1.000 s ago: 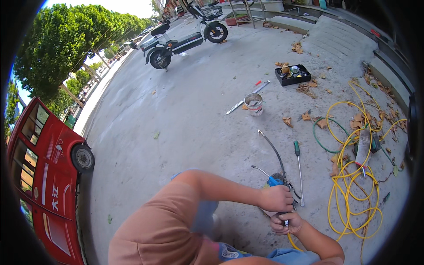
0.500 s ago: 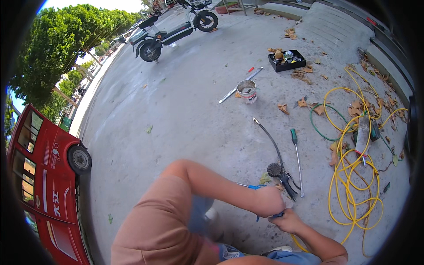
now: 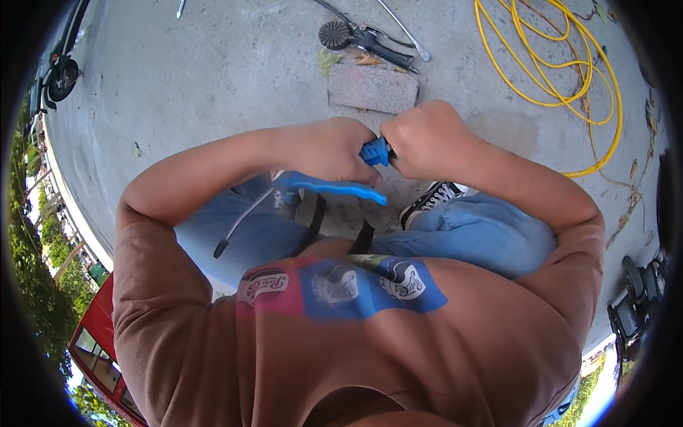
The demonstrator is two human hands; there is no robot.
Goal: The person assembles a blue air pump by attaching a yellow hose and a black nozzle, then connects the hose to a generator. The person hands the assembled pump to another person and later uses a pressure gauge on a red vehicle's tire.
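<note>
Down at the middle of the head view, the left hand (image 3: pixel 331 149) and the right hand (image 3: pixel 427 139) meet almost knuckle to knuckle above the person's knees. Both are curled into closed fists around a blue-handled tool (image 3: pixel 375 152), whose short blue section shows in the narrow gap between them. One long blue handle (image 3: pixel 334 186) sweeps out below the left fist, curving toward the right and ending just above a black-and-white sneaker (image 3: pixel 430 201). What the tool's working end looks like cannot be told, since the right fist covers it. A thin grey rod with a dark tip (image 3: pixel 238 226) slants down to the left from under the left hand, across the blue jeans (image 3: pixel 477 231).

Just beyond the hands, on the grey concrete ground (image 3: pixel 213 71), lies a flat rectangular paver block (image 3: pixel 372 87), near the knuckles but not touching them. Farther out, close to the top edge, sits a dark hand tool with a round toothed wheel (image 3: pixel 359 37), with a slim metal bar (image 3: pixel 402 28) crossing beside it. A yellow hose (image 3: pixel 562 78) loops in loose coils at the upper right (well apart from both hands). A dry leaf (image 3: pixel 328 60) rests between the wheel tool and the block.

At the lower left rim, part of a red vehicle (image 3: pixel 96 345) shows beside green foliage, and a scooter wheel (image 3: pixel 62 73) sits at the upper left rim.
</note>
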